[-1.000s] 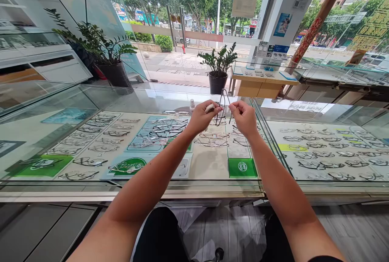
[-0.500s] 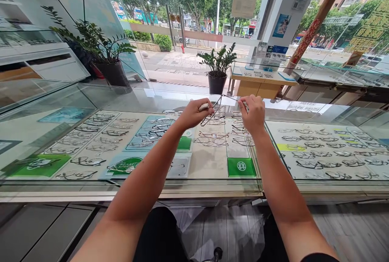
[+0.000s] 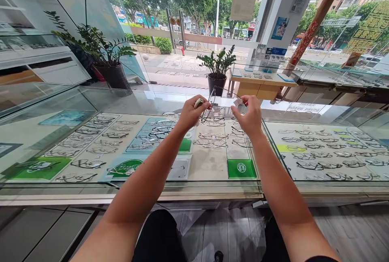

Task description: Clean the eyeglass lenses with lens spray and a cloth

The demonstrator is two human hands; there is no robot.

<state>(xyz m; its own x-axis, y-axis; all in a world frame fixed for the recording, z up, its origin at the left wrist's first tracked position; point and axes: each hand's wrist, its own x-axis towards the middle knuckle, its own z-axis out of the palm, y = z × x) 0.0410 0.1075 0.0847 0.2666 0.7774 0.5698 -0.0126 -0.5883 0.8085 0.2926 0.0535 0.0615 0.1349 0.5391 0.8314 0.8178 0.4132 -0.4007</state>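
Above the glass counter, my left hand (image 3: 191, 112) is closed on a pair of eyeglasses (image 3: 213, 95) with thin dark rims, tilted on its side. A whitish object (image 3: 198, 103), too small to identify, is tucked in that same hand. My right hand (image 3: 251, 116) pinches the far end of a thin temple, its thumb apart from the fingertips. Beside these fingers is a small pale piece (image 3: 238, 103); whether it is cloth or a tag I cannot tell. Below the hands, several eyeglasses (image 3: 212, 140) lie in rows under the glass.
The glass display counter (image 3: 209, 197) spans the whole width in front of me. Green cards (image 3: 241, 169) lie among the frames inside. Beyond it stand a potted plant (image 3: 217, 77), a larger plant (image 3: 112, 76) at left, and a wooden display table (image 3: 255, 88) by the window.
The eyeglasses have shifted slightly left and turned more upright. My right hand has moved slightly lower, with its thumb spread away, and the pale piece now shows by its fingers.
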